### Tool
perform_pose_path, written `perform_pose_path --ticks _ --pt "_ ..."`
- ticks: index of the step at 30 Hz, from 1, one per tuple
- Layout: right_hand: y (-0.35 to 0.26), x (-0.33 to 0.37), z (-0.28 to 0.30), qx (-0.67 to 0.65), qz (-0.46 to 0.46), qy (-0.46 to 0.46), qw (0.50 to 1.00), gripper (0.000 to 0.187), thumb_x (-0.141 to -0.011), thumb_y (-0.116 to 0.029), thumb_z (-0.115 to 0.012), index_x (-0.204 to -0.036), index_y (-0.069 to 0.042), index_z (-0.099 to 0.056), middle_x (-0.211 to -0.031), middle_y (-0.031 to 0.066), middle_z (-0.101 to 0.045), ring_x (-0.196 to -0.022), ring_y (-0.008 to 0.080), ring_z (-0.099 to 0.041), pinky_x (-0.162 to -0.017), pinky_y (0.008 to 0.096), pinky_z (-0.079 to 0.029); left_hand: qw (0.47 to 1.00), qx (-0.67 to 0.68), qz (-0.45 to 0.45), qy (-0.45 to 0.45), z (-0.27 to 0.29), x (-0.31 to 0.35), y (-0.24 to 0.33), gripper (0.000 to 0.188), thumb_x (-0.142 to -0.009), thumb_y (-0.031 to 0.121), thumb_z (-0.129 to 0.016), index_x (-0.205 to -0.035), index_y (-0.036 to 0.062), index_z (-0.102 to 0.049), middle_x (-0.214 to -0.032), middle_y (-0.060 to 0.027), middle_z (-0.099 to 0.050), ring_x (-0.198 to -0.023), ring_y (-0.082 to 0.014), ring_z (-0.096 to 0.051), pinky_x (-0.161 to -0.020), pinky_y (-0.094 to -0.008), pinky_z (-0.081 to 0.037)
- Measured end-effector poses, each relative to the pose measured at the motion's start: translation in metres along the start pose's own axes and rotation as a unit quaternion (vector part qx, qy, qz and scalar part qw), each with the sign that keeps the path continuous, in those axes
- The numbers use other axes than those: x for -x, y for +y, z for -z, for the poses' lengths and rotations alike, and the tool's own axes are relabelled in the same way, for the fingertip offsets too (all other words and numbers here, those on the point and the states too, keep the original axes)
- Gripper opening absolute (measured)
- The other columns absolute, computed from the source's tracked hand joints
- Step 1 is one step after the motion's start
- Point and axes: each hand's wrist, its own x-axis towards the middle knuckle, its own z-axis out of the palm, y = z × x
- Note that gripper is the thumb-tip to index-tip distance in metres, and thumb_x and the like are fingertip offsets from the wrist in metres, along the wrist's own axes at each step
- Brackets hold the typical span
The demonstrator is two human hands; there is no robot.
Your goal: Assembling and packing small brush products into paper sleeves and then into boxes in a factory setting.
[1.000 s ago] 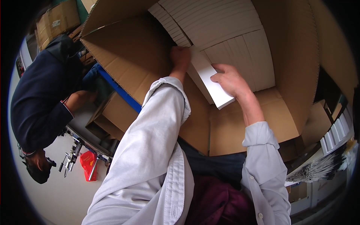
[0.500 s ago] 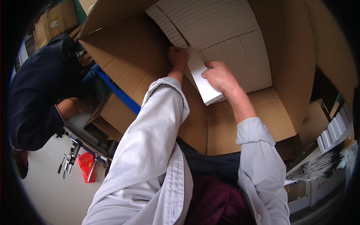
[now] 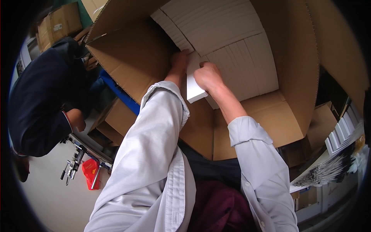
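A large open cardboard box (image 3: 123, 63) stands before me, with rows of flat white boxes (image 3: 239, 62) packed tightly inside. Between my hands is a slim white box (image 3: 196, 91), tilted near the left wall beside the packed rows. My right hand (image 3: 210, 76) is closed round its near part from the right. At its far left end, my left hand (image 3: 180, 62) has its fingers closed against the edge; they are partly in shadow and blurred.
A person in dark clothing (image 3: 42, 96) bends at the left, by a smaller cardboard box (image 3: 112, 120). On the floor lies a red object (image 3: 91, 172) near metal fittings. At the right are white stacked pieces (image 3: 342, 133) and a bundle of thin bristles (image 3: 328, 172).
The slim white box has shifted left toward the cardboard wall, and both my hands have moved left with it. At the left, the other person's hand has moved a little nearer.
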Motion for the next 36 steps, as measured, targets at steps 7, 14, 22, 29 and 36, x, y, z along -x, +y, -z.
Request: perform_pose_path --ticks 7,14,22,29,36 --pt "0.001 -0.040 -0.013 0.041 -0.004 0.014 0.999 0.033 -0.088 -0.017 -0.056 -0.107 0.006 -0.072 -0.113 0.0291 -0.071 -0.107 0.0421 -0.069 -0.092 0.0447 -0.056 0.980 0.072 0.156 -0.097 -0.002 0.055 0.074 0.049 -0.092 0.037 -0.068 -0.120 -0.0035 -0.069 -0.111 -0.0182 -0.071 -0.096 -0.0270 -0.067 -0.087 -0.0410 -0.051" --pt "-0.022 -0.079 -0.051 -0.018 -0.013 0.030 0.999 0.030 -0.088 -0.022 -0.061 -0.090 0.004 -0.075 -0.091 0.0250 -0.075 -0.078 0.0307 -0.076 -0.064 0.0404 -0.059 0.978 0.087 0.131 -0.136 0.056 0.067 0.106 0.056 -0.096 0.045 -0.065 -0.122 -0.0046 -0.066 -0.117 -0.0189 -0.069 -0.100 -0.0253 -0.065 -0.089 -0.0389 -0.051" --pt "-0.006 -0.088 -0.062 -0.066 -0.017 0.095 0.993 0.035 -0.094 -0.028 -0.058 -0.095 0.004 -0.074 -0.097 0.0233 -0.074 -0.091 0.0325 -0.075 -0.075 0.0411 -0.059 0.964 -0.180 0.149 -0.126 0.061 0.154 0.173 0.088 -0.088 0.072 -0.060 -0.122 -0.0100 -0.065 -0.117 -0.0199 -0.069 -0.100 -0.0258 -0.067 -0.081 -0.0397 -0.056" --pt "0.032 -0.080 -0.091 -0.414 -0.076 0.017 0.907 0.055 -0.097 -0.046 -0.061 -0.118 0.004 -0.070 -0.116 0.0221 -0.071 -0.102 0.0342 -0.070 -0.092 0.0430 -0.054 0.951 -0.306 0.020 0.048 0.055 0.164 0.144 0.060 -0.080 0.051 -0.065 -0.094 -0.0067 -0.075 -0.093 -0.0262 -0.074 -0.092 -0.0383 -0.072 -0.082 -0.0429 -0.056" --pt "0.034 -0.085 -0.103 -0.658 -0.034 -0.066 0.749 0.063 -0.103 -0.048 -0.053 -0.129 0.010 -0.058 -0.129 0.0191 -0.062 -0.115 0.0264 -0.059 -0.097 0.0375 -0.048 0.957 -0.265 -0.039 0.109 0.034 0.155 0.137 0.047 -0.080 0.040 -0.065 -0.094 -0.0041 -0.074 -0.095 -0.0271 -0.073 -0.093 -0.0402 -0.072 -0.084 -0.0446 -0.055"
